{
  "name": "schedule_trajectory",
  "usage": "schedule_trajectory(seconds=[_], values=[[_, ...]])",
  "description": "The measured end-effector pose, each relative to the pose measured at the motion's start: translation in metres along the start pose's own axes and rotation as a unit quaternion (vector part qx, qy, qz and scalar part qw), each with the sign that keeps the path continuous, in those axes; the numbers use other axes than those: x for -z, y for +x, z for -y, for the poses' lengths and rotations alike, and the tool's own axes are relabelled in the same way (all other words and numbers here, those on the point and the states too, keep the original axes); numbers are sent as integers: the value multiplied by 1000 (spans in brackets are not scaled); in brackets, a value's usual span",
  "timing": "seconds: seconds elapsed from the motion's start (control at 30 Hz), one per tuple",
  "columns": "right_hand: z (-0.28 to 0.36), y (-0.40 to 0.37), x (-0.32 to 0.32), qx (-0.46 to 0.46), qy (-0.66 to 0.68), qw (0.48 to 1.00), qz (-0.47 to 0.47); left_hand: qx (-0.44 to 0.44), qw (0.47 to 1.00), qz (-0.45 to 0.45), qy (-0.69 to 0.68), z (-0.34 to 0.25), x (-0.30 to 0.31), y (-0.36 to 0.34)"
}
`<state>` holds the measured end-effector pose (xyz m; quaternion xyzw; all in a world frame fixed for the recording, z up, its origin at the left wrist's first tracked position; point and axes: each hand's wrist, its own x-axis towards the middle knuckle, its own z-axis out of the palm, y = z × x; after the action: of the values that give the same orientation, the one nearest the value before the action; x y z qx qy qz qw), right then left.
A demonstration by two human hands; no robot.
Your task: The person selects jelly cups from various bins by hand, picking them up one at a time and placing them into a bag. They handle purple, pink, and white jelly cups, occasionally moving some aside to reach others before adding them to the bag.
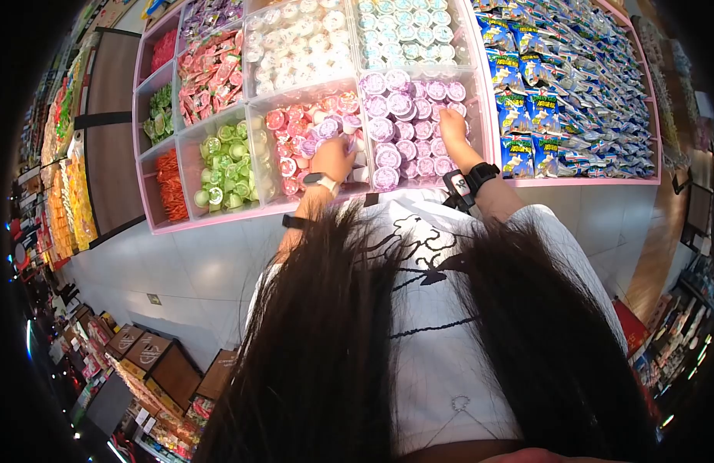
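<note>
Purple-lidded cups (385, 130): dozens, in one compartment; at least two more in left hand
Left hand (334, 160): one, fingers curled round cups, over red-lidded cups (287, 147)
Right hand (454, 133): one, among the purple-lidded cups; finger opening and hold cannot be told
Green-lidded cups (227, 166): one compartment, left of the red-lidded

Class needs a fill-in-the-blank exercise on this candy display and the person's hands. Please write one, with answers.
The small cups around the right hand are ____ in colour.
The pale-banded watch is on the same side as the ____ hand.
The cups just left of the red ones are ____.
The display's outer frame is ____.

Answers: purple; left; green; pink.
</note>
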<state>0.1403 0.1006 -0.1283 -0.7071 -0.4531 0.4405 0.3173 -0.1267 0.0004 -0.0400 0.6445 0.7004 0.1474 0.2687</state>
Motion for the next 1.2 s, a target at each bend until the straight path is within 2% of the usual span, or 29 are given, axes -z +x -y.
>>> schedule_trajectory(seconds=[0.07,0.13,0.23,0.33,0.37,0.47,0.53,0.6,0.63,0.7,0.73,0.83,0.97,1.07,1.1,1.13,1.17,1.2], values=[[14,-12,5,19,33,999,31,-13,995,21,98,-8,-4,7],[23,-19,6,49,69,993,79,8,991,36,126,-2,-15,14],[50,-33,10,76,53,979,183,-1,989,30,143,0,-19,16],[103,-66,15,-45,98,942,316,-28,990,14,140,-11,2,9],[115,-72,16,-51,70,924,372,-39,989,14,139,-20,16,3],[133,-95,11,-37,104,902,417,-78,987,11,140,-44,44,-14],[141,-104,14,-80,108,881,453,-102,984,10,147,-61,57,-21],[150,-115,18,-136,144,859,473,-182,969,-26,168,-81,64,-23],[144,-113,19,-174,199,821,505,-218,960,-37,173,-88,62,-22],[118,-104,15,-141,215,831,493,-288,938,-59,182,-97,59,-17],[114,-102,16,-124,223,836,485,-294,939,-55,170,-99,55,-14],[108,-102,30,-167,316,817,453,-312,938,-52,139,-105,41,-3],[97,-99,35,-181,367,815,410,-370,925,-57,69,-112,21,9],[80,-87,41,-173,398,835,338,-350,929,-118,-14,-108,33,18],[71,-78,45,-165,403,846,309,-292,940,-167,-49,-97,35,23],[62,-70,50,-157,407,855,280,-246,928,-275,-59,-82,31,30],[57,-64,54,-167,401,873,222,-159,959,-235,-22,-58,30,36],[50,-57,55,-161,383,888,195,-139,969,-202,31,-40,28,41]])
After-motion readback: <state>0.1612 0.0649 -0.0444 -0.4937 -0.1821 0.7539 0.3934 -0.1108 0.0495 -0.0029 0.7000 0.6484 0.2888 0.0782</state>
